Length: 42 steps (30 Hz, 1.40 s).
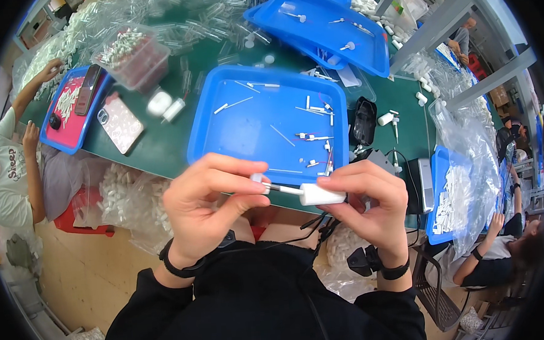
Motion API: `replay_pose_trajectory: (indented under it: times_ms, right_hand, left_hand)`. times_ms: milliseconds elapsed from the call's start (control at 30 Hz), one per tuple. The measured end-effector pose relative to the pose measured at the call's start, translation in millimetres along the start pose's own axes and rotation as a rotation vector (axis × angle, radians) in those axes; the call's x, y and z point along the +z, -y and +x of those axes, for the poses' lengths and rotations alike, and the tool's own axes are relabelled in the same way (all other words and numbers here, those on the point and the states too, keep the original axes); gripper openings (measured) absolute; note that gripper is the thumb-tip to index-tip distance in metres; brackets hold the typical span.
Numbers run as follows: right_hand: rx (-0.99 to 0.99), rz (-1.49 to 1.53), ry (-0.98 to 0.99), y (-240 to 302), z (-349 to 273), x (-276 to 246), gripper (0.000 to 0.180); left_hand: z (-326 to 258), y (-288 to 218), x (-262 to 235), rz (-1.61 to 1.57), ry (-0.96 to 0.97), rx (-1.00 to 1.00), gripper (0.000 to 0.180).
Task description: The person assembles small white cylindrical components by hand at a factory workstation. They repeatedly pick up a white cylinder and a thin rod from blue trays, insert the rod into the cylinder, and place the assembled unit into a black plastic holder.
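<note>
Just in front of the near edge of the blue tray (233,126), both my hands are raised, with one slim assembly stretched between them. The fingertips of my left hand (209,198) pinch a small whitish cap-like piece (259,178) at its left end. A thin white stem (287,189) with a dark metallic stretch runs from there to the right. It meets a thick white cylinder (321,194), which the thumb and fingers of my right hand (372,195) grip. In the tray lie thin rods, short white tubes and small parts with red wires.
Stacked blue trays (320,26) stand at the back. Clear tubes (216,34) cover the far table. A patterned phone (121,124) and a clear tub (132,60) lie left. An open black case (364,121) sits right of the tray. People work at both sides.
</note>
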State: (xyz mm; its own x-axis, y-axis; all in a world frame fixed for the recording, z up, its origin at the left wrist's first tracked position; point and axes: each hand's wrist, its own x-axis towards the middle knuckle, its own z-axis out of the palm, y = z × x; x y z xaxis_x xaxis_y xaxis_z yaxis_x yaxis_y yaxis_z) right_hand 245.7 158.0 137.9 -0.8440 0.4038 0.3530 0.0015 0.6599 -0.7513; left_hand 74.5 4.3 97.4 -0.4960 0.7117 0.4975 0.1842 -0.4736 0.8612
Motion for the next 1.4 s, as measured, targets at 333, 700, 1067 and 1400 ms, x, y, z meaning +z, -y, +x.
replay_pose_trajectory:
  times_ms: [333,700,1067,1400]
  right_hand:
    - [-0.125,-0.132,-0.152,2,-7,15,0.031]
    - [-0.096,-0.028,-0.067,-3,-7,15,0.03]
    - [0.045,0.048,-0.005,-3,-6,25,0.024]
    - [0.043,0.189,-0.095,-8,-15,18,0.056]
  left_hand:
    - [-7,7,-1,-0.163,0.04,-0.264,0.024]
    - [-7,-1,8,0.155,0.176,-0.183,0.029]
    - [-3,-1,6,0.07,0.134,-0.212,0.031]
    - [-3,0,7,0.04,0.113,-0.199,0.027]
